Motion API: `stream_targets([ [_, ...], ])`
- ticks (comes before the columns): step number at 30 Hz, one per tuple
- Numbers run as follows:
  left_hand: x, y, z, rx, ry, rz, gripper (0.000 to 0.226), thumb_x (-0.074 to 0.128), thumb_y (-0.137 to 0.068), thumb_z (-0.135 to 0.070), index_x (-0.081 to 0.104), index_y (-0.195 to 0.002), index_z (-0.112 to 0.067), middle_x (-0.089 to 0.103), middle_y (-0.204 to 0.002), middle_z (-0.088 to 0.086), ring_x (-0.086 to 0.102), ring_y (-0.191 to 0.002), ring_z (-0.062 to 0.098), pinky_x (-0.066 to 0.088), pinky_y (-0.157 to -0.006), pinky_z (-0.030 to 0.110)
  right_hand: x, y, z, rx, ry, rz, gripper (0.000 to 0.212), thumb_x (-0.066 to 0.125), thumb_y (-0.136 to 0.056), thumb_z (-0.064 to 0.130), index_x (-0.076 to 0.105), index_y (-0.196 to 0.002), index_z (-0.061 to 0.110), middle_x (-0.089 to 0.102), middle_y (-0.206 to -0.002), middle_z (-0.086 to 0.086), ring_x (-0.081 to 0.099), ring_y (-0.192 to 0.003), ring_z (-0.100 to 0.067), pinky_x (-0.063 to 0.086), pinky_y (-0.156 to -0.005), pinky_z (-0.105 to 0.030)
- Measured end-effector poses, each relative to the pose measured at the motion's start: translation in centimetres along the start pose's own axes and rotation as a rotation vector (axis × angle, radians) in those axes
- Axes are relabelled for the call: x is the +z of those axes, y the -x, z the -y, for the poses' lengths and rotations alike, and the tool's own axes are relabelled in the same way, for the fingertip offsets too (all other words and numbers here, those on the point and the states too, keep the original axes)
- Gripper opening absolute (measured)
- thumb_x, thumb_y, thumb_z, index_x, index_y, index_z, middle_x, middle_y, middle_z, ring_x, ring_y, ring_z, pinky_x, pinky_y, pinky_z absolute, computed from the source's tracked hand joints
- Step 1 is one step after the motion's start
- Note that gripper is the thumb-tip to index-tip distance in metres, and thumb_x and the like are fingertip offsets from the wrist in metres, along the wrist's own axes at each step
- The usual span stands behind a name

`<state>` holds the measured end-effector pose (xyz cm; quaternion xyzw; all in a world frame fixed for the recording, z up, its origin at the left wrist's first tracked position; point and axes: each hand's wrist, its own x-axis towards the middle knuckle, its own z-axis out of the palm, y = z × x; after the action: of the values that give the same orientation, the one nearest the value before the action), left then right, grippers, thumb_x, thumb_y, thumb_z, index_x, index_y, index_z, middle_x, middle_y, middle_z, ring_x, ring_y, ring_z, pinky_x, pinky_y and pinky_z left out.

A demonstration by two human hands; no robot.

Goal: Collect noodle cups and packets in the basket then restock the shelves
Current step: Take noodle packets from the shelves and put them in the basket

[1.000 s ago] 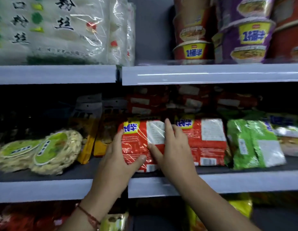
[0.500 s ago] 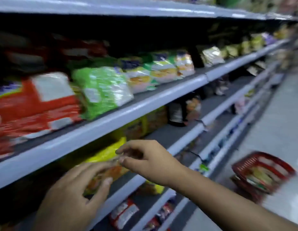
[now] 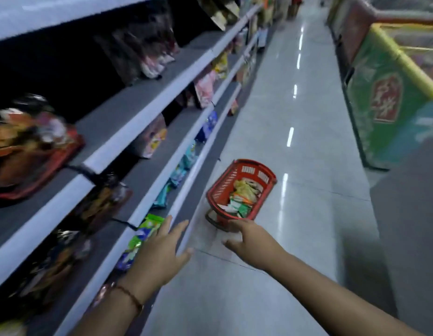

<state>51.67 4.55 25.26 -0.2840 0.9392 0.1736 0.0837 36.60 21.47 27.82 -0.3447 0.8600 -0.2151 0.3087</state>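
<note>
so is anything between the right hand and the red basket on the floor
Nothing visible. The right hand reaches out just short of the red basket, with only bare floor around. The left hand is off to the shelf side, empty.

Left hand (image 3: 159, 251): empty, fingers spread and extended forward, palm down, thin cord bracelet (image 3: 131, 297) at wrist | Right hand (image 3: 249, 241): empty, fingers loosely curled downward, back of hand up | Both forearms: bare, extended forward and down, hands apart.
</note>
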Motion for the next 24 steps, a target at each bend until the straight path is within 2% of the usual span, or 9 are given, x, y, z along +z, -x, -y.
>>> stream_targets([
  [5,4.3,-16.3,-3.4,-0.017,0.133,0.154,0.073,0.055,-0.091,-0.053,0.022,-0.153,-0.034,0.011,-0.163,0.004,0.029,-0.144,0.029,0.034,-0.110,0.037,-4.4,-11.1,-7.0,0.285,-0.184,0.047,0.048,0.057,-0.095,0.036,0.050,-0.140,0.020,0.055,-0.141,-0.005,0.053,-0.125,-0.023,0.041,-0.094,-0.026],
  [10,10.7,-32.3,-2.5,-0.177,0.403,0.305,0.060,0.062,-0.092,-0.036,0.041,-0.145,-0.020,0.047,-0.147,0.008,0.047,-0.132,0.026,0.042,-0.101,0.030,-4.3,-24.8,-14.1,0.558,-0.389,0.042,0.056,0.060,-0.094,0.035,0.045,-0.143,0.013,0.056,-0.134,-0.009,0.056,-0.110,-0.024,0.045,-0.076,-0.023],
  [12,13.4,-38.2,-1.7,-0.275,0.520,0.348,0.039,0.064,-0.091,-0.027,0.056,-0.128,-0.018,0.060,-0.130,0.006,0.054,-0.123,0.024,0.041,-0.090,0.024,-3.7,-30.3,-16.5,0.629,-0.454,0.036,0.055,0.061,-0.094,0.035,0.046,-0.142,0.013,0.057,-0.120,-0.006,0.056,-0.088,-0.017,0.038,-0.058,-0.019],
  [14,16.2,-43.4,-0.9,-0.326,0.586,0.370,0.011,0.064,-0.092,-0.021,0.057,-0.094,-0.029,0.062,-0.099,-0.005,0.057,-0.108,0.020,0.039,-0.077,0.021,-2.7,-35.4,-19.0,0.680,-0.495,0.041,0.051,0.059,-0.095,0.034,0.046,-0.141,0.014,0.054,-0.111,-0.003,0.053,-0.080,-0.013,0.038,-0.060,-0.019],
  [15,17.5,-45.8,-0.6,-0.342,0.598,0.389,0.019,0.063,-0.093,-0.020,0.051,-0.084,-0.031,0.057,-0.088,-0.011,0.055,-0.101,0.017,0.038,-0.070,0.022,-2.2,-37.7,-20.2,0.704,-0.507,0.051,0.049,0.059,-0.096,0.033,0.047,-0.140,0.015,0.053,-0.109,-0.002,0.053,-0.082,-0.014,0.040,-0.064,-0.022],
  [17,20.2,-49.9,-0.2,-0.381,0.589,0.455,0.015,0.061,-0.093,-0.022,0.051,-0.084,-0.028,0.056,-0.085,-0.013,0.055,-0.093,0.015,0.041,-0.064,0.025,-0.8,-41.9,-22.6,0.746,-0.525,0.069,0.045,0.058,-0.096,0.032,0.049,-0.137,0.016,0.056,-0.109,-0.002,0.051,-0.075,-0.011,0.038,-0.060,-0.021],
  [19,24.0,-53.6,0.2,-0.415,0.621,0.507,0.002,0.061,-0.090,-0.024,0.061,-0.089,-0.022,0.067,-0.085,-0.005,0.064,-0.087,0.020,0.052,-0.072,0.031,1.0,-46.1,-24.9,0.784,-0.547,0.102,0.041,0.058,-0.095,0.035,0.053,-0.130,0.014,0.062,-0.107,-0.004,0.049,-0.066,-0.009,0.033,-0.054,-0.020],
  [22,30.3,-58.3,0.5,-0.446,0.638,0.575,0.029,0.062,-0.084,-0.034,0.059,-0.106,-0.016,0.068,-0.103,0.000,0.065,-0.095,0.022,0.053,-0.085,0.034,5.3,-53.0,-29.3,0.865,-0.609,0.152,0.050,0.060,-0.091,0.042,0.057,-0.126,0.007,0.066,-0.103,-0.008,0.063,-0.079,-0.023,0.042,-0.066,-0.028],
  [24,33.9,-61.3,0.1,-0.460,0.617,0.610,0.025,0.062,-0.088,-0.031,0.052,-0.111,-0.024,0.064,-0.111,0.002,0.061,-0.103,0.023,0.047,-0.086,0.028,8.3,-57.3,-32.2,0.920,-0.689,0.168,0.047,0.059,-0.092,0.040,0.060,-0.123,0.005,0.061,-0.088,-0.006,0.057,-0.070,-0.020,0.042,-0.066,-0.030],
])
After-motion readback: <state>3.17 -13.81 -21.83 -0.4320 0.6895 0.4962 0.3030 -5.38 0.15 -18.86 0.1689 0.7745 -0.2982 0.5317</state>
